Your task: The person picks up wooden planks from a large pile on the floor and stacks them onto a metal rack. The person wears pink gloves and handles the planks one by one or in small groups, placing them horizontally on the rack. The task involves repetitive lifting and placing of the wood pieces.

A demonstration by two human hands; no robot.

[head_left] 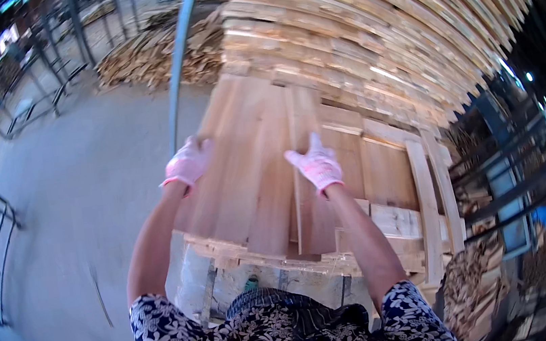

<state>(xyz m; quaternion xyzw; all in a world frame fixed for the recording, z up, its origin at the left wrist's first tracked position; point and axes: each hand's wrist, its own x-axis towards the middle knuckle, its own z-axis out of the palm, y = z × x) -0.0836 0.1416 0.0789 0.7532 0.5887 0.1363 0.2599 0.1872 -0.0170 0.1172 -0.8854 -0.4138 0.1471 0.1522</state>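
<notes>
Wide, flat wooden boards [244,153] lie side by side on top of a low stack in front of me. My left hand [187,164], in a white and pink knit glove, is at the left edge of these boards. Its fingers are blurred, so its grip is unclear. In a matching glove, my right hand [318,163] rests over a narrower board [309,214] to the right. Its thumb and one finger are spread apart, and nothing shows in its grasp.
A tall stack of layered planks [352,38] rises right behind the boards. Narrow strips [425,199] lie along the right side. A blue-grey metal pole [178,52] stands at the left. Scrap wood [156,55] is heaped on the concrete floor [71,188], with metal frames beyond.
</notes>
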